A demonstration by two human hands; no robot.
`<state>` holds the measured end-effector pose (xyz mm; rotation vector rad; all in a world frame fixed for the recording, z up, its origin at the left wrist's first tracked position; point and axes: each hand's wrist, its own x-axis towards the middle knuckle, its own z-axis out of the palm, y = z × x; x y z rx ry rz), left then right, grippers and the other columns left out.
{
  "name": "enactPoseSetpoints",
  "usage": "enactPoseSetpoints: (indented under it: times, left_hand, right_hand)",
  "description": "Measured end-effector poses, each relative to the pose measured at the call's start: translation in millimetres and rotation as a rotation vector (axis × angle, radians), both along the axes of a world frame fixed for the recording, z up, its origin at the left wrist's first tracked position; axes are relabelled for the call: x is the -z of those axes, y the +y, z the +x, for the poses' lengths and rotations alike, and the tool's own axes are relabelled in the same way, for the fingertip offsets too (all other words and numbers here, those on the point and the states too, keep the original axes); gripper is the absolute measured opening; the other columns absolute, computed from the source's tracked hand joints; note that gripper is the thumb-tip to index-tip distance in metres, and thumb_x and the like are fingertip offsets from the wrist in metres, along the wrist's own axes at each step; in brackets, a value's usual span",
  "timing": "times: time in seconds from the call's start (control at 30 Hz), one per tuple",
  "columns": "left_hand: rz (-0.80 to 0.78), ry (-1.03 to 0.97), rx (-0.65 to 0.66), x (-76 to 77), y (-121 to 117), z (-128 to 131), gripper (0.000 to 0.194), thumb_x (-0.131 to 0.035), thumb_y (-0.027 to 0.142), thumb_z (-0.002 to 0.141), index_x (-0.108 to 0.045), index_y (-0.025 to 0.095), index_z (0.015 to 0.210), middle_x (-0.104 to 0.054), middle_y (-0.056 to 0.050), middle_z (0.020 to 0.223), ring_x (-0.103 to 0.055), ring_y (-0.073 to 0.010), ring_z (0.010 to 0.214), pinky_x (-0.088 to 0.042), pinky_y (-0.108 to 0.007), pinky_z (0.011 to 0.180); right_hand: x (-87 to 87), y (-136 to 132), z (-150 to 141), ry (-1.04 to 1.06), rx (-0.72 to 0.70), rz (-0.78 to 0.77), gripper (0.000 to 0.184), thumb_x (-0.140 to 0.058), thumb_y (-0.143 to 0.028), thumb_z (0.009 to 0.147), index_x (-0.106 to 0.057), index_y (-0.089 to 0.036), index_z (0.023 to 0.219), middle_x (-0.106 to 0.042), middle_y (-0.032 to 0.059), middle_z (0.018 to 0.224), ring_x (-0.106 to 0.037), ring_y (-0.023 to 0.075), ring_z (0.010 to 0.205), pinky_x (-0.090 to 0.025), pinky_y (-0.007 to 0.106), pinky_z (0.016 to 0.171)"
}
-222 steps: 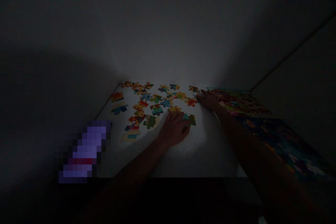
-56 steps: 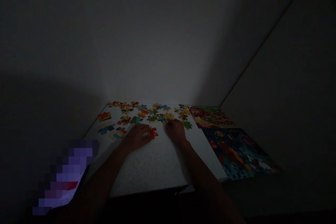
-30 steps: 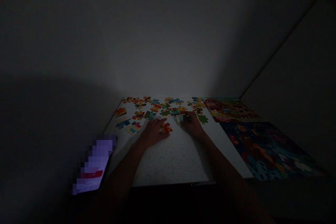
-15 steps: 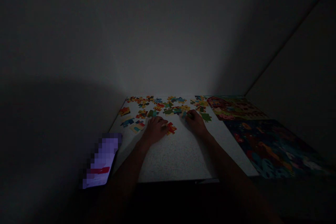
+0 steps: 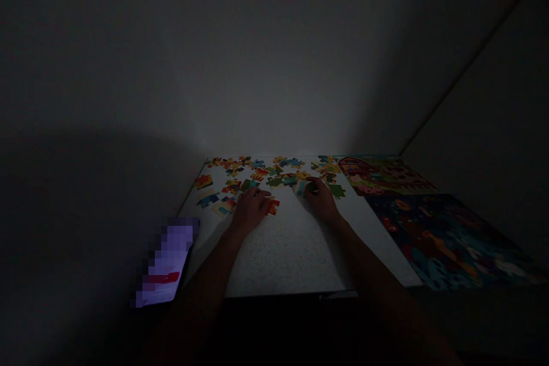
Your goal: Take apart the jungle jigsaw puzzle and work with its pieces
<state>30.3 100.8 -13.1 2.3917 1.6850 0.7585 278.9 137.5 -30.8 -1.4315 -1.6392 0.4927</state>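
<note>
Puzzle piece (image 5: 273, 205), red-orange, in left hand (image 5: 249, 209), grip narrow; right of it, pale-blue piece (image 5: 299, 187) in right hand (image 5: 321, 201), grip narrow; beyond it, loose pieces (image 5: 275, 182) on desk (image 5: 285, 260).

Single head-worn view, facing forward and steeply down over two bare forearms.
One camera, worn on the head: set above and behind the bare left hand (image 5: 250, 209) and bare right hand (image 5: 321, 200), both mid-frame; white speckled flat tabletop (image 5: 287, 257) seen whole in depth, front edge nearer than the hands, back edge beyond them; plain grey upright wall (image 5: 274, 68) filling the upper frame past the hands. Range: wide, hands small in frame. Shared coverage: none, one view only.
</note>
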Motion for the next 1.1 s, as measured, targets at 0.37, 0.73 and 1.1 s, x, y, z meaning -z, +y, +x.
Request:
enactPoseSetpoints:
  times: [0.37, 0.73, 1.1]
  left_hand:
    - [-0.01, 0.108, 0.098, 3.5, -4, 5, 0.035, -0.049, 0.021, 0.093, -0.064, 0.031, 0.124, -0.06, -0.006, 0.128, -0.051, -0.0266, 0.122, -0.039, -0.048, 0.104]
    - [0.046, 0.079, -0.296, 17.4, 11, -9, 0.036, -0.051, 0.03, 0.091, -0.063, 0.029, 0.125, -0.054, -0.008, 0.143, -0.041, -0.0332, 0.137, -0.033, -0.058, 0.112]
    - [-0.014, 0.062, -0.071, 1.7, 0, -8, 0.034, -0.049, 0.034, 0.094, -0.064, 0.026, 0.124, -0.055, -0.007, 0.142, -0.049, -0.0271, 0.131, -0.033, -0.05, 0.114]
  right_hand:
    - [-17.4, -3, 12, -0.423, 0.262, -0.188, 0.033, -0.052, -0.031, 0.089, -0.066, -0.02, 0.118, -0.066, 0.0119, 0.125, -0.055, 0.0305, 0.119, -0.037, 0.047, 0.101]
    - [-6.8, -8, 28, -0.521, 0.382, -0.274, 0.048, -0.043, -0.044, 0.093, -0.055, -0.02, 0.133, -0.054, 0.0174, 0.139, -0.044, 0.034, 0.131, -0.028, 0.053, 0.108]
    - [-8.3, -76, 20, -0.568, 0.463, -0.282, 0.057, -0.042, -0.045, 0.095, -0.047, -0.013, 0.142, -0.048, 0.0229, 0.145, -0.041, 0.0371, 0.136, -0.029, 0.055, 0.11]
